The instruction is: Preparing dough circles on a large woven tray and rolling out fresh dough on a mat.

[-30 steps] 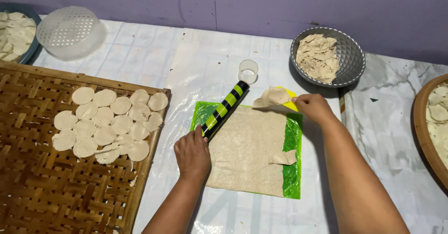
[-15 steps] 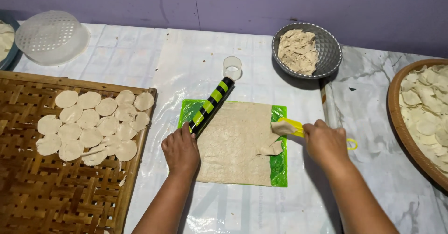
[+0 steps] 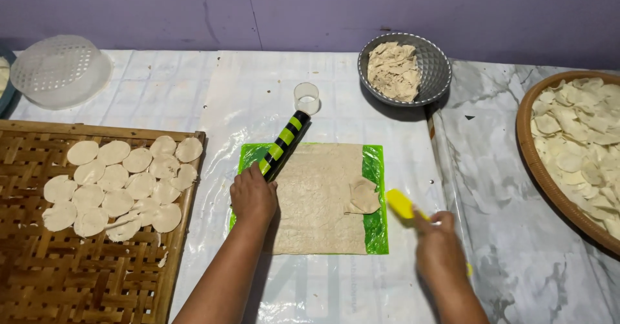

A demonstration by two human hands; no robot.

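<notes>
Two hands are working over the plastic-covered tabletop (image 3: 194, 91). Left hand (image 3: 253, 195) is keeping its grip closed around the black-and-green rolling pin (image 3: 284, 144), which is lying slantwise across the flattened dough sheet (image 3: 316, 201) on the green mat (image 3: 373, 169). Right hand (image 3: 439, 250) is gripping a yellow scraper (image 3: 402, 203) just beside the mat's right edge.

You have a glossy black-and-green striped plastic rolling pin (image 3: 284, 146) on a matt, floury rolled dough sheet (image 3: 316, 201) over shiny green plastic film (image 3: 374, 227). The table (image 3: 252, 85) wears crinkled, glossy plastic sheeting. The brown woven bamboo tray (image 3: 58, 279) looks rough; the faceted grey metal bowl (image 3: 438, 72) gleams dully.
</notes>
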